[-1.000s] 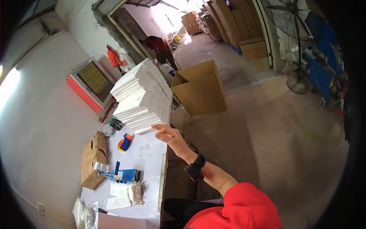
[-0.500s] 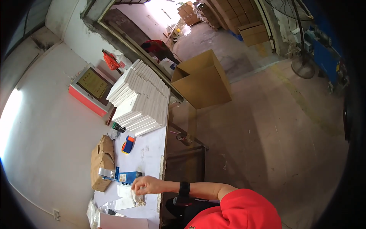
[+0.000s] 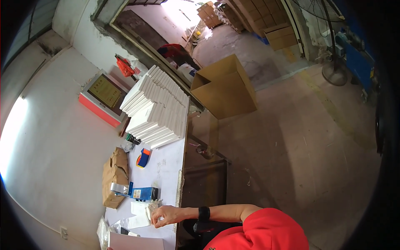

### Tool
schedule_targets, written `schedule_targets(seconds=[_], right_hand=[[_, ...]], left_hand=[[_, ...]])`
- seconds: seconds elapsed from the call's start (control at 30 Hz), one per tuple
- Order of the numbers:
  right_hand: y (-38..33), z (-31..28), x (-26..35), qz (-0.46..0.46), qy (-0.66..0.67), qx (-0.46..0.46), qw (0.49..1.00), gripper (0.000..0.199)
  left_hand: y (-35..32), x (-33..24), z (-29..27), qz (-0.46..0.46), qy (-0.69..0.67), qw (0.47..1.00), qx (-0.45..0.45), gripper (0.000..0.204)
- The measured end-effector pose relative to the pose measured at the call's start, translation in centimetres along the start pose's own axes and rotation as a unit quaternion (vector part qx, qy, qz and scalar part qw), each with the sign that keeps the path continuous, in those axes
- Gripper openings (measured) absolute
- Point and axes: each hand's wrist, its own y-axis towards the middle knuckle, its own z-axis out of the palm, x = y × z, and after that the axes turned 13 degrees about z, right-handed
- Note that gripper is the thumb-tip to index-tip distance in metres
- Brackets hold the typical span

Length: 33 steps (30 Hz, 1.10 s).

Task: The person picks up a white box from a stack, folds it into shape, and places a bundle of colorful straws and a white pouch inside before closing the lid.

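My right hand [image 3: 166, 216] is over the near part of the table with its fingers curled together; whatever is in them is too small to make out. Beside its fingertips lie a small clump of pale loose bits [image 3: 154, 204] and white paper sheets [image 3: 138, 216]. A flat white box or board [image 3: 135, 242] is at the bottom edge. Only a sliver of skin at its lower left corner shows of my left hand [image 3: 110, 248]; its fingers are hidden. Just beyond my right hand stands a blue tape dispenser [image 3: 143, 193] with a wide roll of clear tape.
Stacks of white flat boxes [image 3: 156, 110] fill the table's far end. An orange-and-blue tape cutter [image 3: 143, 158], a brown paper bag [image 3: 115, 179] and clear plastic bags [image 3: 103, 233] lie on the table [image 3: 166, 166]. On the floor stands a large open carton [image 3: 227, 93].
My right hand has moved nearer and slightly right, uncovering the pale bits, and its fingers are more curled. The whole view has shifted a little.
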Motion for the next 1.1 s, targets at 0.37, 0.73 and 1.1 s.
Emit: schedule_targets(seconds=[0.37, 0.73, 1.1], right_hand=[[0.1, 1.4, -1.2, -0.037, -0.026, 0.004, 0.999, 0.017], [0.2, 2.6, -1.9, -0.012, -0.032, 0.027, 0.999, 0.018], [0.2, 3.5, -3.0, -0.028, -0.021, 0.049, 0.998, 0.020]], left_hand=[[-0.2, -0.7, -0.5, -0.042, -0.028, 0.999, -0.004, 0.043], [-0.3, -0.1, -0.9, -0.026, 0.018, 0.999, 0.001, 0.044], [-0.2, -1.4, -0.7, -0.002, 0.033, 0.999, -0.016, 0.047]])
